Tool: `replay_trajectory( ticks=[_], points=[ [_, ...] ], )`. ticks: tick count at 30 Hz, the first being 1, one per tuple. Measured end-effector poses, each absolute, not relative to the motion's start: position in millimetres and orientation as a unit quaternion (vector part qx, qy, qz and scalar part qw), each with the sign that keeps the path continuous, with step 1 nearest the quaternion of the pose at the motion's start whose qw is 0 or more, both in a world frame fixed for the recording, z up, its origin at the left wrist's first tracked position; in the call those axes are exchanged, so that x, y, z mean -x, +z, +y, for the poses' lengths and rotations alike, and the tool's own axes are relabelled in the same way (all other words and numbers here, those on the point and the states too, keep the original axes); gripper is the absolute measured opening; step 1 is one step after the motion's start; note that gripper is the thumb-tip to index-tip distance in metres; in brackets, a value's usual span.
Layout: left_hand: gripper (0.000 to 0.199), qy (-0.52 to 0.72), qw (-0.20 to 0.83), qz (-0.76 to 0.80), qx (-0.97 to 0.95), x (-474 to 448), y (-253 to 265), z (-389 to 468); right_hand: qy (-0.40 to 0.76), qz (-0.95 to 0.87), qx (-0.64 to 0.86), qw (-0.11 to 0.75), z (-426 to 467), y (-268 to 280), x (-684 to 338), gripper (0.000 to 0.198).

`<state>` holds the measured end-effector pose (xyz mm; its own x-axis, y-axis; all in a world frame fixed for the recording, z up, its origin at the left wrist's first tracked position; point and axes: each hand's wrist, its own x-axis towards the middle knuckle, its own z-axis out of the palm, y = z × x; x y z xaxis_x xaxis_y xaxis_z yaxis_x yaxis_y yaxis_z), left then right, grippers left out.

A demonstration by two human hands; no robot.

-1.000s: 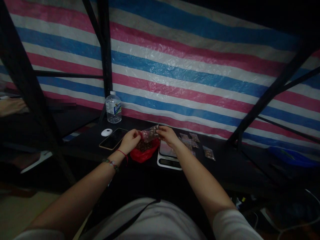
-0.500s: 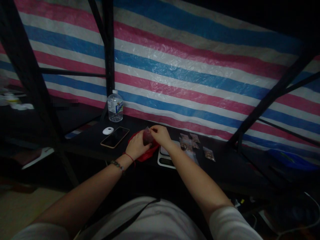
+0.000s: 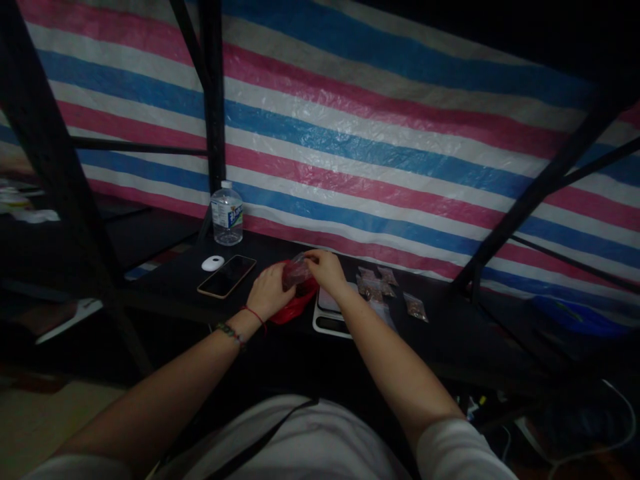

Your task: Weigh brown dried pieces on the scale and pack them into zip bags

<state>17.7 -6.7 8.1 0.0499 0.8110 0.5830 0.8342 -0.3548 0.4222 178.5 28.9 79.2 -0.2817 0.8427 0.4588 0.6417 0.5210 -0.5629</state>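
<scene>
Between my hands is a small clear plastic bag (image 3: 296, 270), held above a red plastic bag (image 3: 293, 309). My left hand (image 3: 270, 293) is closed on the clear bag's left side. My right hand (image 3: 325, 272) pinches its right edge near the top. What lies inside the red bag is mostly hidden by my hands. A white digital scale (image 3: 330, 324) sits just right of the red bag, partly under my right forearm. Several small filled zip bags (image 3: 373, 287) lie beyond that forearm, and one more zip bag (image 3: 415, 307) rests apart to their right.
Left of my hands lie a phone (image 3: 227, 276) and a white rounded device (image 3: 213, 263). An upright clear bottle (image 3: 227, 217) stands behind them by a dark metal post (image 3: 214, 100). Striped plastic sheeting (image 3: 360, 147) hangs along the back. A blue item (image 3: 575, 317) is at the right.
The clear bag now stands a little higher and more tilted between my hands, showing more of its transparent upper part. My right hand still pinches its edge. The view has shifted slightly.
</scene>
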Motion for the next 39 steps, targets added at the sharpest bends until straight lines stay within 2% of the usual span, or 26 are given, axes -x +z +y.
replay_trajectory(
  ticks=[4,8,10,13,15,23,26,28,30,33,36,39],
  points=[
    [0.054,-0.464,-0.046,-0.528,0.710,-14.9,8.4,-2.8,0.228,-0.757,0.424,0.441,37.3,70.2,-191.7,0.033],
    [0.070,-0.566,-0.278,-0.414,0.657,-20.5,14.8,-6.0,0.366,-0.688,0.380,0.498,36.4,62.2,-206.1,0.038],
    [0.069,-0.588,-0.388,-0.361,0.611,-25.3,19.4,-10.1,0.412,-0.652,0.386,0.507,31.3,60.6,-212.9,0.040],
    [0.057,-0.591,-0.463,-0.342,0.565,-31.5,25.5,-16.7,0.416,-0.644,0.416,0.489,21.1,60.2,-221.3,0.035],
    [0.057,-0.583,-0.484,-0.340,0.557,-34.1,28.3,-19.9,0.395,-0.653,0.437,0.476,14.8,60.0,-225.5,0.032],
    [0.062,-0.579,-0.472,-0.353,0.563,-39.9,36.4,-27.1,0.415,-0.590,0.431,0.543,-2.0,54.3,-244.5,0.032],
    [0.059,-0.573,-0.453,-0.358,0.582,-42.9,37.6,-31.7,0.364,-0.613,0.419,0.563,-15.9,60.6,-254.1,0.035],
    [0.053,-0.547,-0.416,-0.366,0.627,-45.6,37.1,-36.6,0.290,-0.674,0.418,0.536,-31.1,67.7,-258.1,0.039],
    [0.045,-0.501,-0.375,-0.368,0.688,-49.3,36.4,-43.3,0.229,-0.756,0.407,0.458,-49.2,73.2,-258.7,0.040],
    [0.031,-0.434,-0.335,-0.357,0.756,-55.4,36.8,-54.2,0.192,-0.830,0.385,0.356,-72.6,74.1,-256.4,0.016],
    [0.019,-0.390,-0.290,-0.366,0.794,-58.6,41.5,-61.4,0.190,-0.816,0.416,0.353,-80.1,70.6,-264.0,0.013],
    [0.017,-0.387,-0.248,-0.391,0.797,-56.7,47.6,-62.5,0.216,-0.752,0.467,0.411,-68.2,69.6,-295.4,0.014]
  ],
)
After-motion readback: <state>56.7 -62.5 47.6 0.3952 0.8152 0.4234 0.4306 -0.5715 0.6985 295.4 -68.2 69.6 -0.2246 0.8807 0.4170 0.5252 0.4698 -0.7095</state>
